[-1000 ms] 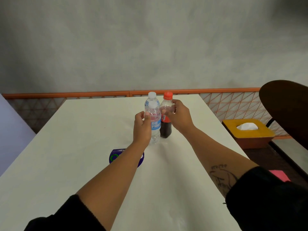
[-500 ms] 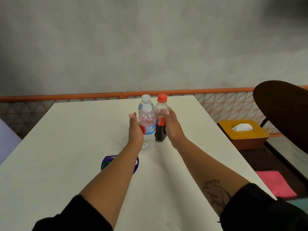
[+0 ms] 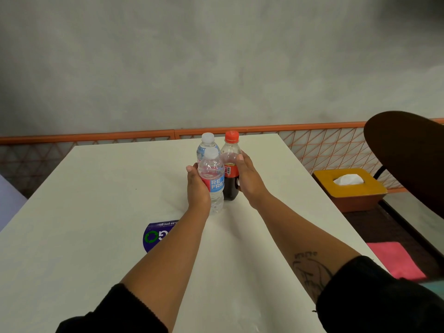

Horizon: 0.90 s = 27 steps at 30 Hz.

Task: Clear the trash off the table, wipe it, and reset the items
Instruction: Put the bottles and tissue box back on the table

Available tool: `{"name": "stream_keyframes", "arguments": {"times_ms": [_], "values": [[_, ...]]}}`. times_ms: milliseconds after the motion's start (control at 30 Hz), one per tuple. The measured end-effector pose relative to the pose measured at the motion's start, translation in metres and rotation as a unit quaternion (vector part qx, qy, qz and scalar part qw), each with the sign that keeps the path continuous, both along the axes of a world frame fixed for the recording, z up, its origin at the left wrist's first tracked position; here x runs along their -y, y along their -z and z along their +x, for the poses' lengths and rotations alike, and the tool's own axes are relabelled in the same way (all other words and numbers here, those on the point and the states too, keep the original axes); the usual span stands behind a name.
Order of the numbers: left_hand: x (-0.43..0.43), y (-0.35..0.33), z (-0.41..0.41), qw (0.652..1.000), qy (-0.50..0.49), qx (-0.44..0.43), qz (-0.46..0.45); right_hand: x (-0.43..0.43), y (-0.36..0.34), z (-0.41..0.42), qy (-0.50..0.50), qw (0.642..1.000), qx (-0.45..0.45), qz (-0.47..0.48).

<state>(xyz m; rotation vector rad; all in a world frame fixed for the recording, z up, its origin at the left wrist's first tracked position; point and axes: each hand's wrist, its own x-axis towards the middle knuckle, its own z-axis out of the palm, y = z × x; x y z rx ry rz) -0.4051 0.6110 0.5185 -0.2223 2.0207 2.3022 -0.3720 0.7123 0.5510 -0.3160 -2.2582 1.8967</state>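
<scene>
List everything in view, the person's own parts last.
table: 1, white, foreground
water bottles: 2, clear, white caps, mid-table, one behind the other
cola bottle: 1, dark, red cap, right of them
disc: 1, purple, on table, partly under left forearm
tissue box: 1, yellow-topped, right, off the table
cloth: 1, pink, lower right, off the table
railing: 1, orange, behind table
rounded shape: 1, dark brown, far right
wall: 1, grey, background
left grip: 1, bare hand, against near water bottle
right grip: 1, bare hand, against cola bottle
sleeves: 2, black, bottom edge
</scene>
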Motion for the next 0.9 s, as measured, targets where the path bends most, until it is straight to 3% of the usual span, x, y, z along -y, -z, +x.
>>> {"name": "stream_keyframes", "arguments": {"times_ms": [233,500,667,900], "values": [[0.011,-0.007,0.013,0.987,-0.088,-0.027,-0.133,-0.018,-0.007,0.009,0.026,0.999,0.031,0.008],[0.021,-0.034,0.035,0.914,-0.226,-0.17,-0.29,-0.044,-0.02,0.04,0.075,0.995,0.044,0.053],[-0.003,-0.057,0.061,0.88,-0.244,-0.281,-0.294,-0.08,-0.037,0.073,0.089,0.994,0.027,0.054],[-0.09,-0.074,0.121,0.903,-0.16,-0.299,-0.263,-0.149,-0.053,0.13,0.096,0.994,-0.005,0.054]]}}
